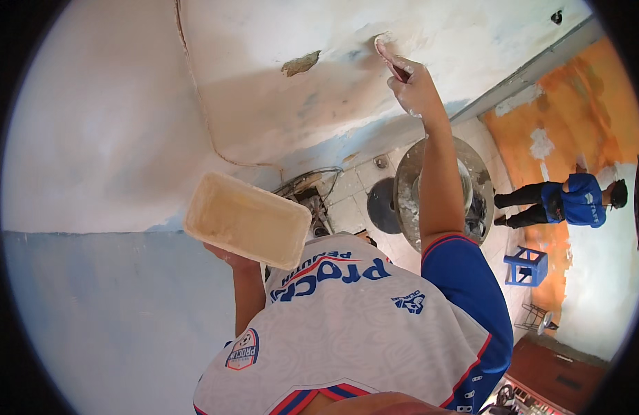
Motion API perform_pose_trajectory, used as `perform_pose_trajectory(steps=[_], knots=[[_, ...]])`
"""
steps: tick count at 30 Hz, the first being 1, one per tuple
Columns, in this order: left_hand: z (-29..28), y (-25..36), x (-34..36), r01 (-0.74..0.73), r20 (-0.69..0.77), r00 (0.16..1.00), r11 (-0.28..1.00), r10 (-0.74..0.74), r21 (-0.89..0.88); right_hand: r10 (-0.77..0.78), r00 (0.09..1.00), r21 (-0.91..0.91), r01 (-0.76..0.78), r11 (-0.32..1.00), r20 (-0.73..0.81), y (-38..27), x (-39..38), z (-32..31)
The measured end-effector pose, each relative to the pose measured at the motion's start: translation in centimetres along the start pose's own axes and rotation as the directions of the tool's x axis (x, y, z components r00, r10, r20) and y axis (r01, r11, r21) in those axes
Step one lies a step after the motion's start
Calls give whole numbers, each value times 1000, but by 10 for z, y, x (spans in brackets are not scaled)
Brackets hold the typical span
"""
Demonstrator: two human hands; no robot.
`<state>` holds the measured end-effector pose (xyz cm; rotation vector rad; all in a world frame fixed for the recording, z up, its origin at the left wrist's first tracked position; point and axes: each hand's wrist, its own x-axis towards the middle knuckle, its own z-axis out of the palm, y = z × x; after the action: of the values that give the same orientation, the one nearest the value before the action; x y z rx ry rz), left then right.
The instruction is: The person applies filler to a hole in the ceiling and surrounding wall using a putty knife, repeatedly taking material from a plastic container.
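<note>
My right hand (411, 86) is closed around a narrow putty knife (386, 53), its whitish tip on or very near the pale patched wall (250, 41), to the right of a chipped, exposed patch (299, 63). White paste marks the hand. My left hand (229, 254) holds up a rectangular cream plastic tray (245, 214) coated inside with pale material, low at the left of my body. The tray hides most of that hand.
Below are a tiled floor (350, 218), a large round metal object (406, 183), a dark disc (382, 207), cables and clutter (312, 176). At right, a co-worker (582, 200) in blue stands by an orange, partly white wall (575, 90), near a blue plastic stool (525, 266).
</note>
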<state>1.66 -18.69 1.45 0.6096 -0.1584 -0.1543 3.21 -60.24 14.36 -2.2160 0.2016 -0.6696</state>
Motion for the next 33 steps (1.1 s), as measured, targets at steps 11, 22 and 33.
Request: perform_pose_trajectory(steps=[11, 22, 33], knots=[[0, -4, -14, 0, -68, 998, 1000, 1, 19, 93, 996, -129, -91, 987, 5, -2, 1, -24], [-1, -7, -21, -25, -87, 996, 997, 32, 78, -282, 852, -396, 97, 913, -441, 8, -24, 31], [5, -2, -20, -60, -176, 983, 998, 60, 7, -232, 906, -463, 46, 885, -353, 12, 1, 66]])
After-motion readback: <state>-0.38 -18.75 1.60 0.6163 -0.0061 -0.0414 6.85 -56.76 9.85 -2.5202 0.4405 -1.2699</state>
